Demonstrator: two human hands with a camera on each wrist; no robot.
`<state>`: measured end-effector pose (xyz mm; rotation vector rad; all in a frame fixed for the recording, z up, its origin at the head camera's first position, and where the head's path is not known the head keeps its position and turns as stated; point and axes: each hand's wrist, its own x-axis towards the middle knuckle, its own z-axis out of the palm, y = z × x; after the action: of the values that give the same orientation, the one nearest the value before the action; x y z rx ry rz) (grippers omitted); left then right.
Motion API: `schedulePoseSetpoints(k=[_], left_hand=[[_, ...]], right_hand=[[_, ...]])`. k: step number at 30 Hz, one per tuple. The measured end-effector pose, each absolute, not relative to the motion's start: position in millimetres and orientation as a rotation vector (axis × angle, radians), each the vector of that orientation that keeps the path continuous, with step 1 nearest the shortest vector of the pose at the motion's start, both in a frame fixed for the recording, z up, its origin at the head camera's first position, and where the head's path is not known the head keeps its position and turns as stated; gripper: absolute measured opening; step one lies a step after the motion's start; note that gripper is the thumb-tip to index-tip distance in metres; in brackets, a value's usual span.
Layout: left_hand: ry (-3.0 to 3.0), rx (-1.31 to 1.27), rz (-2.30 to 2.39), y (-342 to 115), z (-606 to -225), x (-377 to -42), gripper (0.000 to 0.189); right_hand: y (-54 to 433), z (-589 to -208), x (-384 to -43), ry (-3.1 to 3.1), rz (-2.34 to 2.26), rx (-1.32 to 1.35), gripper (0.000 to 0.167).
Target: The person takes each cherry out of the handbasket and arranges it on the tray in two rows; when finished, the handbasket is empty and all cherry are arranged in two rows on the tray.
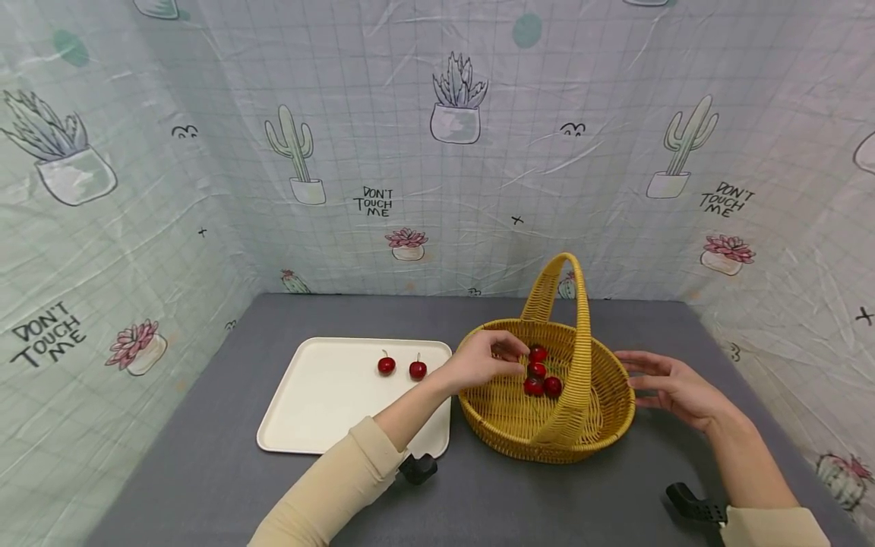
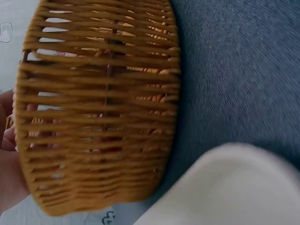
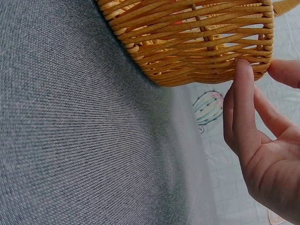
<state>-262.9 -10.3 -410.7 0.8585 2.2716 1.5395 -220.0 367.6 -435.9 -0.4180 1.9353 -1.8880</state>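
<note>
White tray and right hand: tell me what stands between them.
The head view shows the wicker basket between tray and right hand, cherries inside, the left hand over its rim.

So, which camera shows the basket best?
The head view: it shows nearly the whole basket from above, including its arched handle and the cherries inside. The left wrist view shows its woven side up close. The right wrist view shows a cropped part of that weave and a bit of handle.

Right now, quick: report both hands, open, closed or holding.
Left hand: bent over the basket; whether it holds anything can't be told.
Right hand: open, touching the basket's outer side.
</note>
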Motion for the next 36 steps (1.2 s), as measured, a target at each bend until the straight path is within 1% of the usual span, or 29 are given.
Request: schedulePoseSetpoints(k=[5, 14, 20, 31, 36], left_hand=[[2.297, 0.83, 1.491, 3, -414, -262, 0.026], [2.376, 0.713, 1.421, 24, -422, -263, 0.018], [2.434, 0.656, 1.3, 31, -425, -263, 0.019], [2.508, 0.708, 1.1, 35, -427, -265, 0.022], [2.529, 0.774, 1.035, 36, -428, -266, 0.027]], right_hand=[[367, -436, -220, 1.938, -1.884, -0.401, 0.043], [366, -433, -220, 1.947, -1.883, -0.383, 0.041], [367, -434, -220, 1.941, -1.886, -0.395, 0.042], [367, -434, -219, 1.963, -1.868, -0.368, 0.041], [366, -435, -221, 1.97, -1.858, -0.365, 0.042]])
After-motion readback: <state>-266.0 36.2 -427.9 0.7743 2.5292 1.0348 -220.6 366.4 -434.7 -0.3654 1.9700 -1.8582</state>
